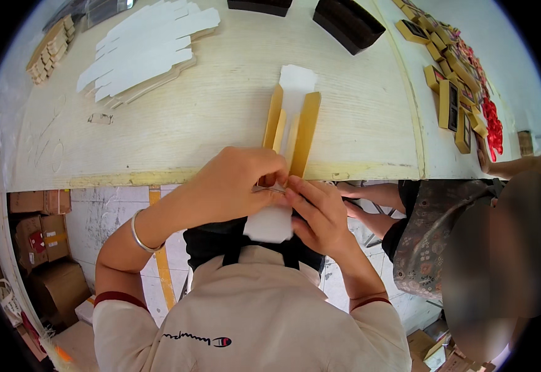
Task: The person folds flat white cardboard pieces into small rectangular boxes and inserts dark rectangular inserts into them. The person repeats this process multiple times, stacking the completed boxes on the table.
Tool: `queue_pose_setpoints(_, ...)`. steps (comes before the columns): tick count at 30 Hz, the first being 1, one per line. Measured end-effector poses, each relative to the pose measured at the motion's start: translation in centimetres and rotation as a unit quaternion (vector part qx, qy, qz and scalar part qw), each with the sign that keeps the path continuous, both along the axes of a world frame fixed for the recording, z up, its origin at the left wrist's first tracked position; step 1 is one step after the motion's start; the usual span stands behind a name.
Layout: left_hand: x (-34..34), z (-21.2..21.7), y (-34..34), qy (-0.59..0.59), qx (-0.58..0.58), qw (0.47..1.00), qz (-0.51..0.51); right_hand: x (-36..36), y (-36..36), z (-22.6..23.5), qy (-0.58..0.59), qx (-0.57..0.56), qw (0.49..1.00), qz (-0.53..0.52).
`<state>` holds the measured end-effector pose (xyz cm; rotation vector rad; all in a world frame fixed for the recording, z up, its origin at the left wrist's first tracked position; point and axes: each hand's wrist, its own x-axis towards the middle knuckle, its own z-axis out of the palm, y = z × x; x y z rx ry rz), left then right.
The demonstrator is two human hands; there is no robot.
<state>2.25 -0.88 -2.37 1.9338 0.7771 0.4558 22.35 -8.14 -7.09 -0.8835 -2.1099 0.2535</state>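
Observation:
A partly folded cardboard box (308, 127), white inside with gold side walls, lies across the table's front edge before me. Its far white flap (298, 79) rests flat on the table, while the near white flap (269, 224) hangs over my lap. At the near end, the bent fingers of my left hand (246, 177) pinch the box's left side. My right hand (317, 211) grips the right side of the same end, its fingertips meeting those of the left. The exact fold between the fingers is hidden.
A stack of flat white box blanks (143, 53) lies at the far left, beside stacked tan card pieces (52, 49). Dark brown trays (348, 26) stand at the back. Many gold boxes (449, 104) and red ribbons (492, 127) lie right, near a co-worker's hand (485, 159).

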Motion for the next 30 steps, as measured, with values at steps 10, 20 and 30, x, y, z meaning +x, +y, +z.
queue_pose_setpoints(10, 0.6, -1.7, -1.3, -0.169, 0.016, 0.982, 0.082, -1.4, 1.2, 1.1, 0.211, -0.076, 0.972, -0.075)
queue_pose_setpoints(20, 0.9, -3.0, -2.2, -0.05, 0.337, 0.935, 0.103, -1.8, 1.1, 1.7, -0.075, -0.006, 0.989, -0.129)
queue_pose_setpoints(30, -3.1, 1.2, 2.4, 0.077, 0.251, 0.957, -0.123, 3.0, 4.4, 5.0, -0.072, -0.031, 0.99, -0.119)
